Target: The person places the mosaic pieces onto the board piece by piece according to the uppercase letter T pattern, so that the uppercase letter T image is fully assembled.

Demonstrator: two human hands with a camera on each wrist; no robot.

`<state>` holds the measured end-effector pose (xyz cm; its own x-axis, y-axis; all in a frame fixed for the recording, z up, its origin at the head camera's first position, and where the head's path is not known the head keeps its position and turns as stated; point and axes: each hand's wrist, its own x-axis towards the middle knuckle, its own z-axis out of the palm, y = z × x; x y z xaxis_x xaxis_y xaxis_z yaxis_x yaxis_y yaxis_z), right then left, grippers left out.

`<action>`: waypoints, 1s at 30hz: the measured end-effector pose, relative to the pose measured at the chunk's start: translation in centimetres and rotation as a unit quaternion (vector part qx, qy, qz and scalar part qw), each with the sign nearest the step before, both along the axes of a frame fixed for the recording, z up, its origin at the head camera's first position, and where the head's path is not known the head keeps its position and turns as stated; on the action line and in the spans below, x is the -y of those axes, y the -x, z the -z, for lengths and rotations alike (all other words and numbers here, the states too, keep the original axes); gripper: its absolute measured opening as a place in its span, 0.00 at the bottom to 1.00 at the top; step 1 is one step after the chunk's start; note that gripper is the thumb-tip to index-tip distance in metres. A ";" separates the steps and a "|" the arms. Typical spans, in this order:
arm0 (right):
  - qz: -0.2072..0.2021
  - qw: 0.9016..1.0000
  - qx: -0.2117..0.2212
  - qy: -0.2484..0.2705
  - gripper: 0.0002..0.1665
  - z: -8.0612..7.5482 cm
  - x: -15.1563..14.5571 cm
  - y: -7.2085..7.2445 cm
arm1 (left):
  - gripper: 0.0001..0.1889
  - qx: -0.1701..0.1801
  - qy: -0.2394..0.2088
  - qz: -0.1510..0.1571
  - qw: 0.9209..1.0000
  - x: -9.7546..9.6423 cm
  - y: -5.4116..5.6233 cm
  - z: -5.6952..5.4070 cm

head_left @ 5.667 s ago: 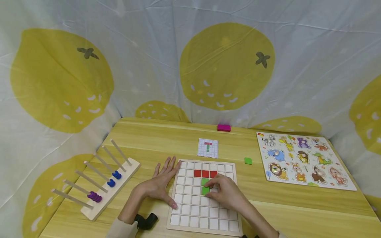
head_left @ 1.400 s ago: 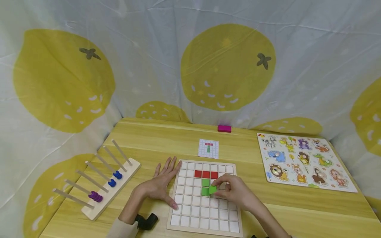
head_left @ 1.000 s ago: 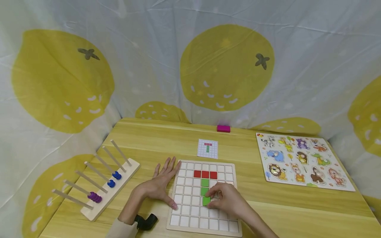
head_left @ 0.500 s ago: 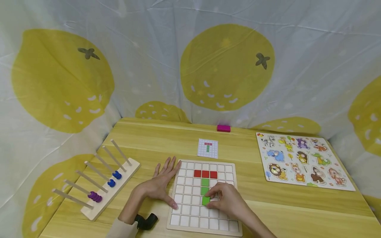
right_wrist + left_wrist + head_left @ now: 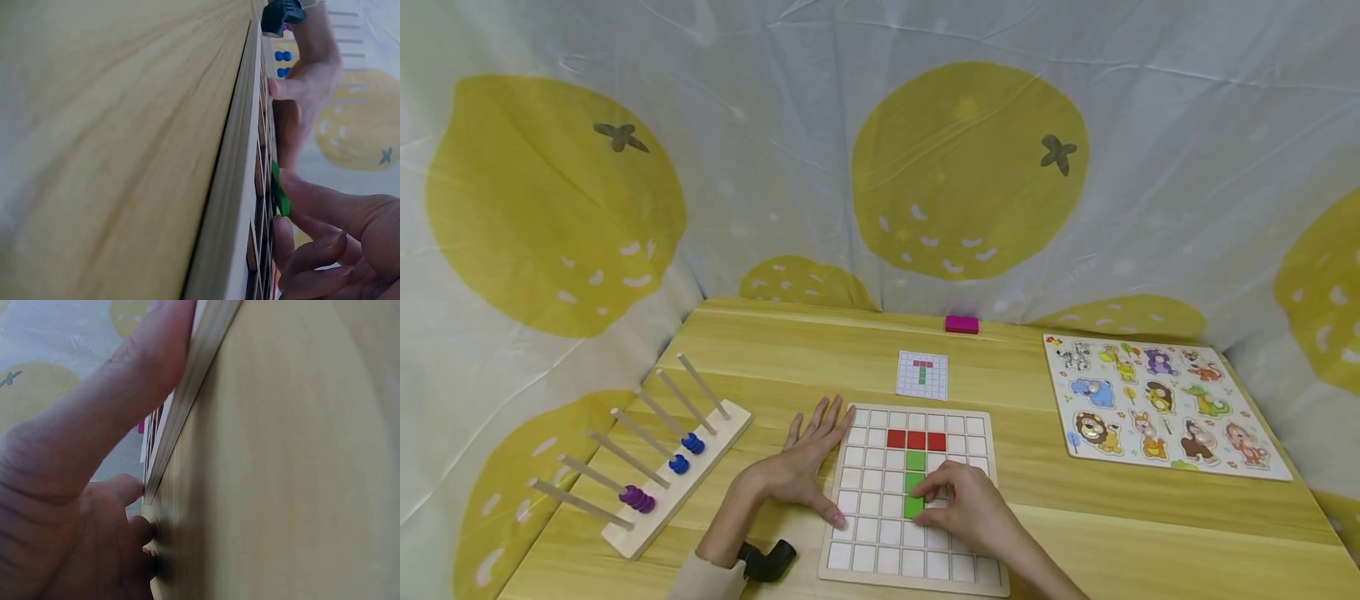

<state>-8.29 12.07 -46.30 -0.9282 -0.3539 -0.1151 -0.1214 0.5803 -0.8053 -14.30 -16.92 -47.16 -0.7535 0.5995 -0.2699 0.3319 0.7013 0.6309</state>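
A wooden grid board (image 5: 880,577) with white squares lies on the table. Three red tiles (image 5: 916,440) form a row on it, and green tiles run down from the middle one. My right hand (image 5: 964,504) pinches the lowest green tile (image 5: 913,507) between thumb and fingers at its square. In the right wrist view this tile (image 5: 279,190) stands slightly tilted at the grid's surface. My left hand (image 5: 797,471) rests spread at the board's left edge, its thumb (image 5: 125,394) on the rim and other fingers reaching to the far corner.
Behind the board lies a card (image 5: 922,375) with a red and green T. A peg rack (image 5: 647,521) with blue and purple beads stands left, an animal puzzle (image 5: 1165,408) lies right. A magenta block (image 5: 962,324) sits by the curtain.
The loose green tile from the table right of the board is now in my right hand at the third square below the red row. My left hand has stayed in place.
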 end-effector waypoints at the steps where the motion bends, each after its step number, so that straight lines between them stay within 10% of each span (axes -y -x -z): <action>1: 0.002 1.000 0.001 0.002 0.11 0.1 0.0 0.0 | 0.79 0.001 0.000 0.000 1.000 0.0 0.0 0.0; 30: -0.004 1.000 0.019 0.015 0.13 0.6 0.0 0.3 | 0.79 -0.004 -0.004 0.001 1.000 -0.1 0.0 -0.2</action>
<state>-8.61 12.09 -46.90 -0.9203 -0.3657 -0.1389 -0.0955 0.5545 -0.8267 -14.28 -16.84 -46.97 -0.7545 0.6029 -0.2593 0.3387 0.6962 0.6330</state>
